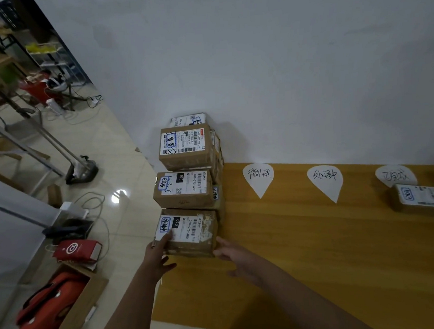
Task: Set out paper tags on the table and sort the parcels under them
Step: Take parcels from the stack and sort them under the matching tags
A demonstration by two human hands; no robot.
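Head view shows the near parcel (188, 232) at the left end of the table (318, 260), the closest box of a stack (185, 166) that runs away toward the wall. Both hands bracket it. The left hand (156, 252) lies against its left end, fingers fairly straight and reaching onto the label, thumb spread off to the side. The right hand (231, 250) presses straight fingers to its right near corner. Neither hand curls round the box; it is squeezed between the two.

The parcel's long side seems to run left to right, so the hands sit on its short ends — a fair hold for lifting it clear of the stack.

Three tags lie in a row along the far edge: the left tag (258, 179), the middle tag (325, 182) and the right tag (394, 175), the last with a sorted parcel (420, 199) touching it on the near side. The blue-boxed writing on the near parcel looks like the writing on the middle tag, so its place is probably there — well to the right of both hands and somewhat farther away. The right hand is on that side and would lead the carry.
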